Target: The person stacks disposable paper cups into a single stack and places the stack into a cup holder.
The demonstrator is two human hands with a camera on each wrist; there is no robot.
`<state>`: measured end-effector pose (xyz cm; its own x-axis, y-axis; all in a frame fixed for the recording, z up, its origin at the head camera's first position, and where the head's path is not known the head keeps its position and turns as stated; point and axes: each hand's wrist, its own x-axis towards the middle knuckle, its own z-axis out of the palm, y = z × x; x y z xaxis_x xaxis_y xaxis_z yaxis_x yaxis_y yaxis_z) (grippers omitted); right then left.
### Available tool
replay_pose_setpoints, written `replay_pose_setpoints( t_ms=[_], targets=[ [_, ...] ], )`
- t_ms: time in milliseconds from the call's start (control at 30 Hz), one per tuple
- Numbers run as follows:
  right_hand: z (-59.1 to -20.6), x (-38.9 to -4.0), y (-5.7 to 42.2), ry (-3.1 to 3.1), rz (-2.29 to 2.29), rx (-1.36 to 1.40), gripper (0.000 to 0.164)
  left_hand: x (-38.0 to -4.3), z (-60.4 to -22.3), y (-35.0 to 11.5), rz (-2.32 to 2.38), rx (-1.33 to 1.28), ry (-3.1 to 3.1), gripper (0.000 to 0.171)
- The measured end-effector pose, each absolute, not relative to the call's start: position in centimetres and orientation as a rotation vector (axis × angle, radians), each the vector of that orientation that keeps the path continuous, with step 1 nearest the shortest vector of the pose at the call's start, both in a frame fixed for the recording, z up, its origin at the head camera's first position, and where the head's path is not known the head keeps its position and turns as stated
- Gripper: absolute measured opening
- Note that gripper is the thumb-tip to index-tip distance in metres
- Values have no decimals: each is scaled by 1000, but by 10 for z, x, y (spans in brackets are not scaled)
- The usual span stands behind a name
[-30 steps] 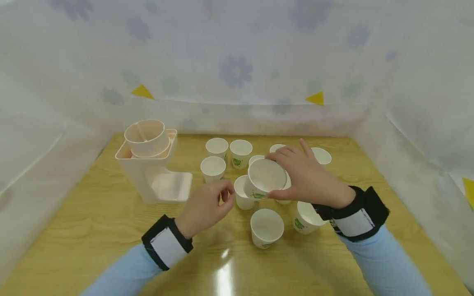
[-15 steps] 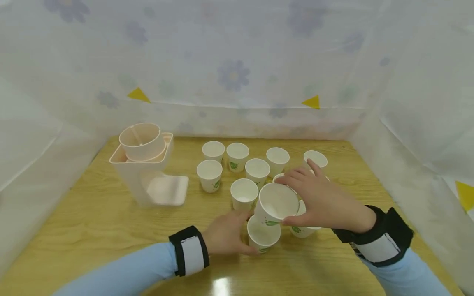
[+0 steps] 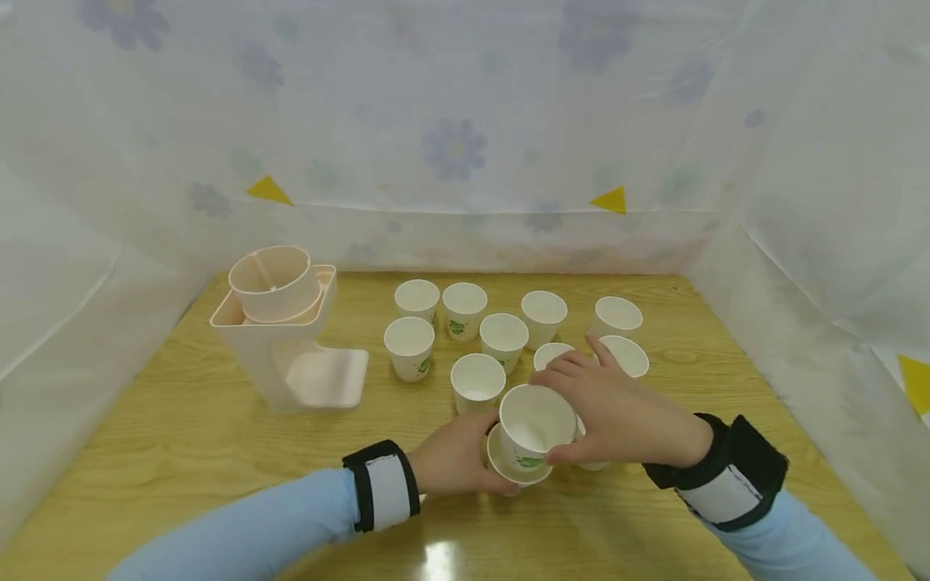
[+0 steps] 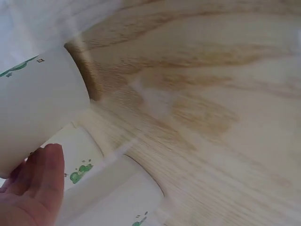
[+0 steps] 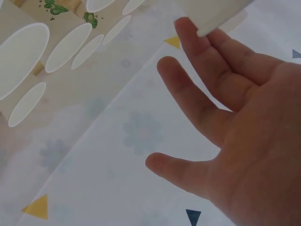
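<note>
My left hand (image 3: 458, 458) grips a white paper cup (image 3: 534, 478) at the front of the group, thumb and fingers round its side. In the left wrist view, fingers lie against that cup's wall, which has a green print. Right above, my right hand (image 3: 617, 407) pinches a second paper cup (image 3: 538, 420) between thumb and fingers. This upper cup is tilted, and its base overlaps the mouth of the lower cup. In the right wrist view only part of its rim (image 5: 214, 12) shows, at the fingertips; two other fingers stick out free.
Several paper cups stand upright behind the hands, among them a near one (image 3: 477, 379) and a far right one (image 3: 618, 313). A pale pink plastic holder (image 3: 272, 347) with a round container (image 3: 272, 282) on top stands on the left. White patterned sheeting (image 3: 458, 105) encloses the table.
My left hand moved right and toward me and took hold of the front cup. The right hand brought its cup toward me and down, over the front cup's mouth.
</note>
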<state>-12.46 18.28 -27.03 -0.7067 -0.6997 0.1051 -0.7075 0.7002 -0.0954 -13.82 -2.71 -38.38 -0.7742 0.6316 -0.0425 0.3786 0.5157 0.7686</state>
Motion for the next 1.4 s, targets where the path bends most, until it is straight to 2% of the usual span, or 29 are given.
replay_pose_setpoints(
  t_ms=[1400],
  targets=[
    [-308,-130,169,-2946,79,1267,67,-148,-392,-32,1166,911,2368,63]
  ],
)
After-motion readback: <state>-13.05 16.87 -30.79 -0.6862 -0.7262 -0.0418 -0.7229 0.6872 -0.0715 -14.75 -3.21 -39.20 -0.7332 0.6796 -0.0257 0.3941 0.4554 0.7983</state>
